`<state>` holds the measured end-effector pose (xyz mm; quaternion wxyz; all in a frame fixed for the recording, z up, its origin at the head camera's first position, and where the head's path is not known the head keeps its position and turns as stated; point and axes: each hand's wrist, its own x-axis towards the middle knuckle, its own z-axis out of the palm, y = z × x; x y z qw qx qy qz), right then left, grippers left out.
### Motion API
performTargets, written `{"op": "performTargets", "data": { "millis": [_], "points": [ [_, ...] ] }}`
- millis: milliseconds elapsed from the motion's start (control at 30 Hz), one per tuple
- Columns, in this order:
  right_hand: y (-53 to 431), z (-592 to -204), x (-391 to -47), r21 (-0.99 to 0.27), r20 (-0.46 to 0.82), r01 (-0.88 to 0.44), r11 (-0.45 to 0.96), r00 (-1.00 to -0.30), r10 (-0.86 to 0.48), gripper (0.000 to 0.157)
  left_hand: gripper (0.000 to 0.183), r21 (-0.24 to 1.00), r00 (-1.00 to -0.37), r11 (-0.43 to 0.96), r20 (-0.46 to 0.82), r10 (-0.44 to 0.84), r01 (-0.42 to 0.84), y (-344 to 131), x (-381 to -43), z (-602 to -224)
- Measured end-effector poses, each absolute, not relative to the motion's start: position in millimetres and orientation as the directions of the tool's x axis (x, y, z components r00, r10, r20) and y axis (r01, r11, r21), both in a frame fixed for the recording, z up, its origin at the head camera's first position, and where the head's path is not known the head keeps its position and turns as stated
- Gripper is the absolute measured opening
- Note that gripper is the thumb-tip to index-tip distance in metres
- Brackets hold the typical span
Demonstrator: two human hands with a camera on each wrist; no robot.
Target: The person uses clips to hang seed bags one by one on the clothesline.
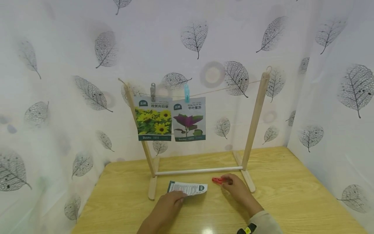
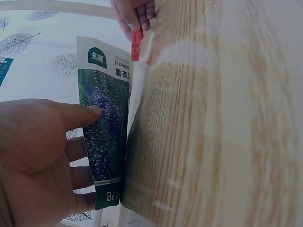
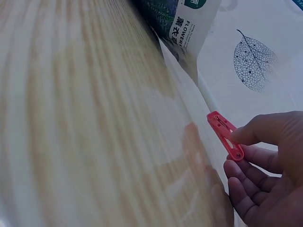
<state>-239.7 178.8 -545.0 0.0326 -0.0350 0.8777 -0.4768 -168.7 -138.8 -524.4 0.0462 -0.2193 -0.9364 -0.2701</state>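
Observation:
My left hand pinches a seed packet between thumb and fingers, just above the table in front of the wooden stand. In the left wrist view the seed packet shows purple flower spikes and a green label. To its right, my right hand holds a red clothespin between thumb and fingers. The right wrist view shows that clothespin with the thumb on its side. A sunflower packet and a purple-leaf packet hang from the string by a grey clip and a blue clip.
The stand has two slanted wooden posts, the right one taller in view, joined low down by a white rod. A thin string runs between their tops. Behind the wooden table hangs a leaf-patterned curtain.

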Motion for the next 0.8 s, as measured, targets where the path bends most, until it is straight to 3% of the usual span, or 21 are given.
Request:
{"op": "performTargets", "data": {
  "millis": [500, 800],
  "points": [
    [179.4, -542.2, -240.0, -0.843, 0.023, -0.049, 0.535, -0.998, -0.055, 0.026, 0.023, 0.527, -0.93, 0.766, 0.22, 0.295, 0.368, -135.9, -168.4, -515.7],
    [177.8, -542.2, -243.2, -0.886, 0.07, -0.083, 0.457, -0.996, -0.047, 0.028, 0.024, 0.542, -0.927, 0.755, 0.271, 0.259, 0.369, -137.7, -172.6, -514.8]
  ]
}}
